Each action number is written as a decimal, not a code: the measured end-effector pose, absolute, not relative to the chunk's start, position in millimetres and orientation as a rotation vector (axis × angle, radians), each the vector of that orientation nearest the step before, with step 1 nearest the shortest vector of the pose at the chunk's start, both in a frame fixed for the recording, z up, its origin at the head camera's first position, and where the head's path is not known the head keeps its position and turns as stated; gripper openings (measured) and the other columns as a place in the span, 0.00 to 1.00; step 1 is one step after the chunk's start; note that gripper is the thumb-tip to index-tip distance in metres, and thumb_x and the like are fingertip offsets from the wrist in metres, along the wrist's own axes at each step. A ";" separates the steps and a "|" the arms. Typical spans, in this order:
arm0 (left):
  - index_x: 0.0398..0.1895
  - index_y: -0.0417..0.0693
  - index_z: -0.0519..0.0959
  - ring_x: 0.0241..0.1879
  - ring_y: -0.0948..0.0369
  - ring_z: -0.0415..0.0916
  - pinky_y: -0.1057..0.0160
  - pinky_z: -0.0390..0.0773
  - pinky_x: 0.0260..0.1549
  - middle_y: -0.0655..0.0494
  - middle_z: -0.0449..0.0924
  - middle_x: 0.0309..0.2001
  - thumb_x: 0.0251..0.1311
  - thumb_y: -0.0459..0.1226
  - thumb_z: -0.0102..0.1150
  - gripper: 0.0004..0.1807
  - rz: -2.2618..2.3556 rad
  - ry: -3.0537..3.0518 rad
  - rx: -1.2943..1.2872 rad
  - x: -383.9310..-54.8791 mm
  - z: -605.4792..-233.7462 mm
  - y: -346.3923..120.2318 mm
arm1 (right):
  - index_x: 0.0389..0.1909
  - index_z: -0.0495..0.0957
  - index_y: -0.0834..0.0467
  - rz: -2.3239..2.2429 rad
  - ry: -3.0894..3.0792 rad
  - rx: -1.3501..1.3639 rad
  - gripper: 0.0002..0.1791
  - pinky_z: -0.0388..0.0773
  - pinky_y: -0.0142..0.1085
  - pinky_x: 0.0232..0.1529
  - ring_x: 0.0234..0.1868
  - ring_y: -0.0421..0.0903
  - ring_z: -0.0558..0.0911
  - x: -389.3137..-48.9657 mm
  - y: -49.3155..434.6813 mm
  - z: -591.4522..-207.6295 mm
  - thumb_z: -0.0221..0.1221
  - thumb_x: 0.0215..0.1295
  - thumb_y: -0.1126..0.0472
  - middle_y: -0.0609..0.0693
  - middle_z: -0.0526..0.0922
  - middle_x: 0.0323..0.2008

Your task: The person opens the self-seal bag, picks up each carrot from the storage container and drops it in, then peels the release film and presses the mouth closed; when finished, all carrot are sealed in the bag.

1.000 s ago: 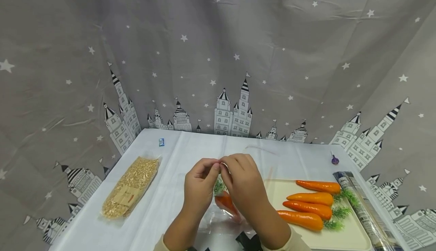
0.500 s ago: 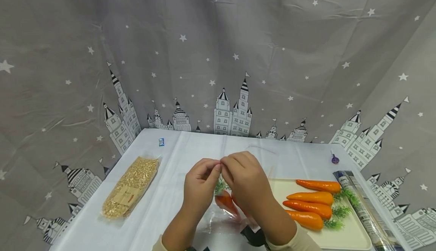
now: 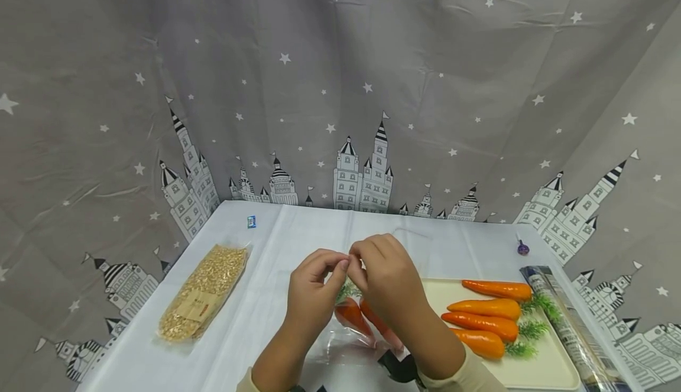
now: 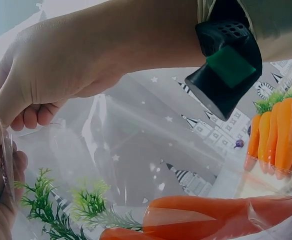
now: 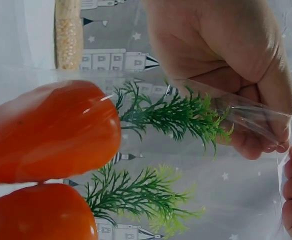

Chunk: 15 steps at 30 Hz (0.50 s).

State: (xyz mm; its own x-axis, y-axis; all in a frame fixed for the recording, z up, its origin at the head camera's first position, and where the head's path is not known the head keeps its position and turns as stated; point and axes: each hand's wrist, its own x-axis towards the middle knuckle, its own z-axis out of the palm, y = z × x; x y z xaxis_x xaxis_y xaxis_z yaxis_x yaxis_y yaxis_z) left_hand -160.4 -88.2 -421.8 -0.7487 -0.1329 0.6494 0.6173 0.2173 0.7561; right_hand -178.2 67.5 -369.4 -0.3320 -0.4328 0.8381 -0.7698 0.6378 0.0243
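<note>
A clear plastic bag (image 5: 251, 112) hangs between my hands, with two orange carrots (image 3: 351, 319) with green leafy tops inside it. My left hand (image 3: 315, 288) pinches its upper edge between thumb and forefinger. Close beside it, my right hand (image 3: 391, 277) pinches the same edge, the fingertips of both hands nearly touching. In the left wrist view, the carrot (image 4: 186, 215) lies low in the bag with its leaves (image 4: 48, 200) toward the pinched edge. My right hand partly hides one bagged carrot in the head view.
Several loose carrots (image 3: 486, 309) lie on a cream tray (image 3: 537, 374) at the right, beside a long glossy package (image 3: 577, 333). A bag of grain (image 3: 204, 294) is at the left. A small blue packet (image 3: 252, 222) and a purple lollipop (image 3: 523, 248) lie farther back.
Both hands have shifted slightly right along the bag's edge, the right hand a little more. The second bagged carrot shows more now. Both hands keep pinching the bag.
</note>
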 end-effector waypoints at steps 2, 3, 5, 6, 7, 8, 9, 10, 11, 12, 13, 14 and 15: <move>0.39 0.49 0.88 0.44 0.58 0.84 0.66 0.84 0.54 0.62 0.86 0.40 0.69 0.31 0.66 0.04 -1.590 -1.898 -0.437 -160.4 -421.8 -88.2 | 0.35 0.82 0.60 0.507 -1.983 0.937 0.02 0.83 0.36 0.41 0.35 0.48 0.80 -179.3 67.9 -370.5 0.63 0.64 0.64 0.50 0.83 0.30; 0.39 0.49 0.88 0.44 0.58 0.84 0.66 0.84 0.54 0.60 0.87 0.39 0.69 0.32 0.66 0.04 -1.592 -1.902 -0.434 -160.3 -421.8 -88.3 | 0.35 0.82 0.60 0.525 -1.986 0.937 0.02 0.83 0.36 0.41 0.35 0.48 0.80 -179.7 68.2 -371.0 0.62 0.64 0.65 0.50 0.83 0.30; 0.39 0.49 0.88 0.44 0.60 0.84 0.66 0.84 0.54 0.56 0.87 0.39 0.69 0.32 0.66 0.04 -1.599 -1.908 -0.429 -160.6 -421.7 -88.5 | 0.35 0.81 0.60 0.561 -1.987 0.936 0.02 0.83 0.36 0.41 0.35 0.48 0.80 -180.6 68.7 -372.0 0.61 0.65 0.65 0.50 0.83 0.31; 0.39 0.49 0.88 0.44 0.60 0.84 0.66 0.84 0.54 0.54 0.87 0.39 0.69 0.33 0.66 0.03 -1.602 -1.911 -0.428 -160.7 -421.6 -88.5 | 0.35 0.81 0.60 0.581 -1.986 0.937 0.02 0.82 0.36 0.41 0.35 0.48 0.80 -181.0 68.8 -372.5 0.60 0.66 0.65 0.50 0.82 0.31; 0.39 0.48 0.88 0.44 0.60 0.84 0.67 0.84 0.54 0.53 0.87 0.39 0.69 0.33 0.66 0.03 -1.605 -1.912 -0.430 -160.8 -421.5 -88.6 | 0.35 0.81 0.60 0.601 -1.985 0.936 0.02 0.82 0.36 0.41 0.35 0.48 0.79 -181.4 69.0 -373.0 0.60 0.66 0.65 0.50 0.82 0.31; 0.38 0.48 0.88 0.44 0.60 0.84 0.67 0.84 0.54 0.51 0.87 0.39 0.69 0.32 0.66 0.03 -1.608 -1.911 -0.433 -161.0 -421.3 -88.6 | 0.36 0.80 0.60 0.620 -1.986 0.935 0.02 0.82 0.36 0.41 0.36 0.47 0.79 -181.7 69.1 -373.3 0.60 0.66 0.66 0.49 0.82 0.31; 0.38 0.48 0.88 0.44 0.60 0.84 0.67 0.84 0.54 0.50 0.87 0.39 0.69 0.32 0.66 0.03 -1.609 -1.912 -0.435 -160.9 -420.9 -88.6 | 0.36 0.80 0.60 0.635 -1.986 0.934 0.02 0.81 0.36 0.41 0.36 0.47 0.79 -181.9 69.2 -373.7 0.60 0.65 0.66 0.49 0.82 0.32; 0.38 0.47 0.88 0.44 0.60 0.84 0.67 0.84 0.53 0.50 0.87 0.39 0.69 0.32 0.66 0.03 -1.610 -1.912 -0.437 -161.1 -420.6 -88.6 | 0.36 0.80 0.59 0.649 -1.988 0.931 0.01 0.81 0.36 0.41 0.36 0.47 0.79 -182.0 69.3 -374.0 0.60 0.65 0.67 0.49 0.82 0.32; 0.38 0.47 0.88 0.44 0.60 0.84 0.67 0.84 0.53 0.50 0.87 0.39 0.69 0.31 0.66 0.03 -1.610 -1.911 -0.441 -161.2 -420.3 -88.6 | 0.36 0.80 0.59 0.664 -1.987 0.930 0.02 0.81 0.36 0.41 0.36 0.47 0.79 -182.2 69.4 -374.7 0.61 0.65 0.67 0.49 0.82 0.32; 0.38 0.47 0.88 0.44 0.60 0.84 0.67 0.84 0.52 0.50 0.87 0.38 0.68 0.31 0.66 0.04 -1.612 -1.911 -0.443 -161.1 -420.1 -88.5 | 0.36 0.80 0.59 0.679 -1.986 0.928 0.02 0.81 0.36 0.41 0.36 0.47 0.79 -182.6 69.4 -375.3 0.61 0.64 0.67 0.49 0.82 0.32; 0.38 0.47 0.88 0.43 0.60 0.84 0.67 0.84 0.52 0.51 0.87 0.38 0.68 0.31 0.66 0.04 -1.615 -1.913 -0.442 -160.9 -419.8 -88.5 | 0.36 0.80 0.59 0.690 -1.986 0.925 0.03 0.81 0.36 0.41 0.36 0.47 0.79 -182.7 69.5 -375.8 0.62 0.63 0.68 0.49 0.81 0.32; 0.38 0.47 0.88 0.43 0.60 0.84 0.67 0.84 0.52 0.51 0.87 0.38 0.68 0.31 0.66 0.04 -1.617 -1.915 -0.440 -160.7 -419.5 -88.4 | 0.36 0.79 0.59 0.701 -1.983 0.921 0.03 0.81 0.36 0.41 0.36 0.47 0.79 -182.9 69.5 -376.1 0.62 0.62 0.68 0.49 0.81 0.32; 0.38 0.47 0.88 0.43 0.61 0.84 0.67 0.84 0.52 0.52 0.87 0.39 0.69 0.31 0.66 0.04 -1.621 -1.917 -0.439 -160.3 -419.3 -88.2 | 0.36 0.79 0.59 0.709 -1.981 0.914 0.03 0.81 0.36 0.41 0.36 0.47 0.79 -183.0 69.6 -376.5 0.62 0.62 0.68 0.49 0.82 0.31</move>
State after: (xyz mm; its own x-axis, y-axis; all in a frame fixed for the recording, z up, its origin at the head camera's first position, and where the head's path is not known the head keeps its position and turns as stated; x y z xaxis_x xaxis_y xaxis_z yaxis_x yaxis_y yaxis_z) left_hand -160.3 -88.2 -419.3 -0.7751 -0.1186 0.6206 0.5922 0.2061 0.7790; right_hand -183.0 69.6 -376.5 -0.3981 -0.3405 0.8518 -0.8035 0.5775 -0.1446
